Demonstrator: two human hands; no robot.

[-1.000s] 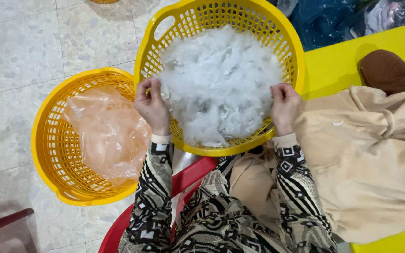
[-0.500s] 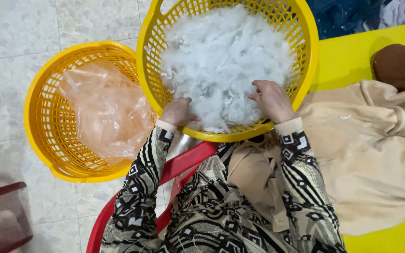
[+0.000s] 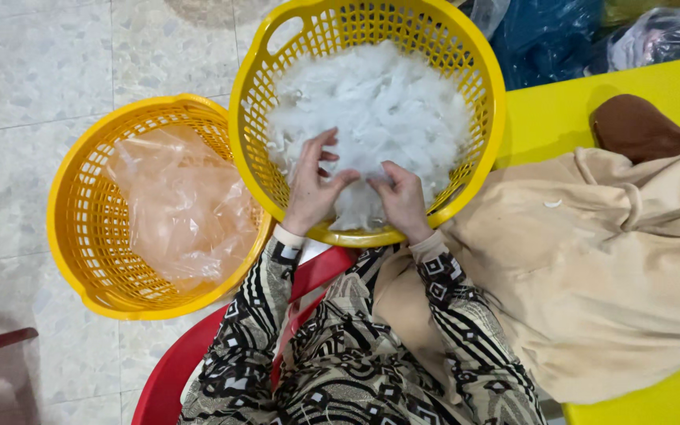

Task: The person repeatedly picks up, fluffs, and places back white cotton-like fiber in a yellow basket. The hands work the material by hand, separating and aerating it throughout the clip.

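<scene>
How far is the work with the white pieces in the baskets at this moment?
Done: nothing visibly sorted; the left basket holds only a clear plastic bag. In hand: the left hand and right hand dig together in the white pieces. Left: the tilted basket is full of them.

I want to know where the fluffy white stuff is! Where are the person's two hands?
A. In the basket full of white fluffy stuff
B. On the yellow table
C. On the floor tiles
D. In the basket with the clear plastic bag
A: both the left hand and the right hand rest in the white fluffy pile inside the upper yellow basket; the other basket holds only a plastic bag.
</scene>
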